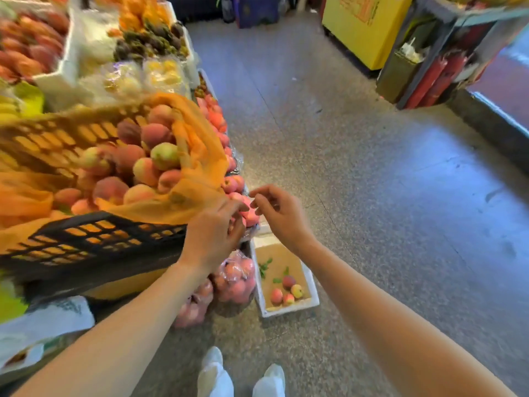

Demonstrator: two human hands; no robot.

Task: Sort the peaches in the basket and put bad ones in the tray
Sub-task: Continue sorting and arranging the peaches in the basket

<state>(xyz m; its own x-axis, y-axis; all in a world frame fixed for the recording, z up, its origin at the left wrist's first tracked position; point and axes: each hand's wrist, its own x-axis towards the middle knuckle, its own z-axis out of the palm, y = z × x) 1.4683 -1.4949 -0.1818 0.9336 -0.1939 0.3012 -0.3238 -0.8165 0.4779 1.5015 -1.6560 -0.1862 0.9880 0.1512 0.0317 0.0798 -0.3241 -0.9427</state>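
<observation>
A black slatted basket lined with an orange bag holds a heap of peaches on the stall at left. On the floor below its right corner stands a white foam tray with several peaches and a few leaves inside. My left hand hovers at the basket's right corner, fingers loosely curled, holding nothing. My right hand hangs just right of it, above the tray, fingers apart and empty. Their fingertips nearly meet.
A row of pink peaches runs along the stall's edge. Bagged peaches sit on the floor beside the tray. Other fruit crates fill the far left. A yellow cabinet and red rolls stand across the speckled floor. My white shoes show below.
</observation>
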